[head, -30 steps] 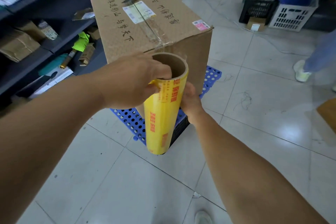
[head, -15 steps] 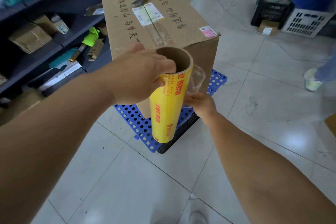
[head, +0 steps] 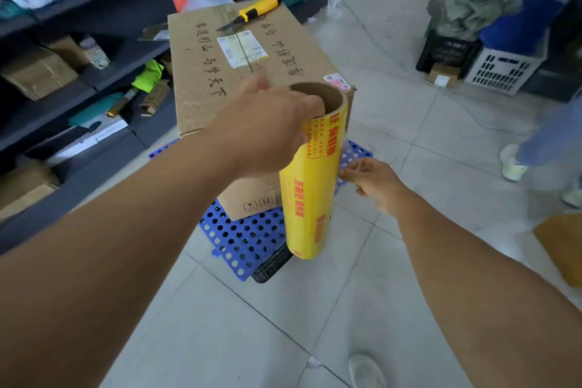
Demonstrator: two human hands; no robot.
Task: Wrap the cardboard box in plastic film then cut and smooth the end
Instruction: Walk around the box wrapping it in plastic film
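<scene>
A large cardboard box (head: 220,79) with handwriting and a label stands on a blue perforated pallet (head: 245,236). A yellow utility knife (head: 256,9) lies on the box's far top edge. My left hand (head: 271,126) grips the top of an upright yellow roll of plastic film (head: 310,192), fingers hooked into its cardboard core. My right hand (head: 370,181) pinches the loose clear film end just right of the roll, in front of the box's near right corner.
Dark shelves (head: 94,79) with parcels and packets run along the left. Black and white crates (head: 500,68) with cloth stand at the back right. Another person's leg and shoe (head: 516,161) are on the right. A brown box corner (head: 563,246) sits at right.
My right hand has come off the roll's side, taken the film end and drawn it a little to the right. The view shifted, so the box appears further up and right.
</scene>
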